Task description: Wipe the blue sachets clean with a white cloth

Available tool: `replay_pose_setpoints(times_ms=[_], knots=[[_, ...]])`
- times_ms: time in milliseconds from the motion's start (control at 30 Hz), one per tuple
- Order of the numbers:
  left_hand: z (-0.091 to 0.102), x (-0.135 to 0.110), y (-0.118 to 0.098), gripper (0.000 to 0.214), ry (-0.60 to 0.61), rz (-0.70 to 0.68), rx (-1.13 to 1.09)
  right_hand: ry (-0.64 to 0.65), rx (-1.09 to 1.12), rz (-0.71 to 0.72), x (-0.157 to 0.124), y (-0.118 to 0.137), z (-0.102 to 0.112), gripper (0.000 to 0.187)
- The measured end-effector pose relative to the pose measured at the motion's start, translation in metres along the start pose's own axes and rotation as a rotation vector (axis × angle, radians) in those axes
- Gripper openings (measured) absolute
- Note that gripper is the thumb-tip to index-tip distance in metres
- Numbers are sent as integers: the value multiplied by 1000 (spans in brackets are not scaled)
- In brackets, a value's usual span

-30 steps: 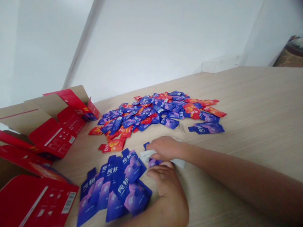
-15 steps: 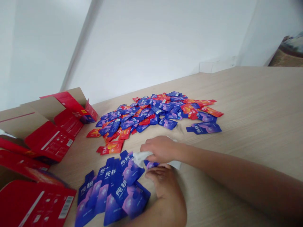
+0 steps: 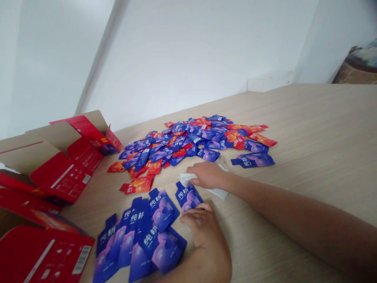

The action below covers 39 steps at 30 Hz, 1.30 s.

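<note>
My left hand is closed on the lower end of a blue-purple pouch, whose spout end points away from me. Just beyond that pouch's top, my right hand grips a crumpled white tissue, part of which hangs out under the palm and past the fingertips. To the left of my left hand lie several blue pouches, overlapping in a fanned group with their printed faces up.
A mixed heap of blue and orange-red pouches spreads across the wooden table. One blue pouch lies apart at its right, an orange pouch at its near left. Open red cartons line the left side.
My right hand has moved up and away with the tissue, uncovering the pouch's spout end and printed front. My left hand has stayed in place on the pouch.
</note>
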State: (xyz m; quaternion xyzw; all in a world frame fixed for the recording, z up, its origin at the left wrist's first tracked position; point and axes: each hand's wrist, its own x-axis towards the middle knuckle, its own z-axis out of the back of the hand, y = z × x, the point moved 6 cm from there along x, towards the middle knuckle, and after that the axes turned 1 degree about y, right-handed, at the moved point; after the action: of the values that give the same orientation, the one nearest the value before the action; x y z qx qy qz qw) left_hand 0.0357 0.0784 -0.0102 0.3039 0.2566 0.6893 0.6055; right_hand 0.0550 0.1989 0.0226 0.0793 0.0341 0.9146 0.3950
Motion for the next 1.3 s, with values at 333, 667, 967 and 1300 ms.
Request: replay_pose_setpoints(times_ms=[333, 667, 967, 1300], knots=[[3, 3, 2, 41, 23, 13, -21, 145, 97, 257, -14, 51, -5, 32], [-2, 1, 1, 32, 11, 82, -276, 61, 19, -5, -2, 2, -2, 34], [-4, 0, -1, 32, -12, 99, -419, 176, 86, 292, -16, 54, -2, 32], [0, -4, 5, 32, -37, 122, -435, 60, 25, 59, -1, 0, -2, 35]])
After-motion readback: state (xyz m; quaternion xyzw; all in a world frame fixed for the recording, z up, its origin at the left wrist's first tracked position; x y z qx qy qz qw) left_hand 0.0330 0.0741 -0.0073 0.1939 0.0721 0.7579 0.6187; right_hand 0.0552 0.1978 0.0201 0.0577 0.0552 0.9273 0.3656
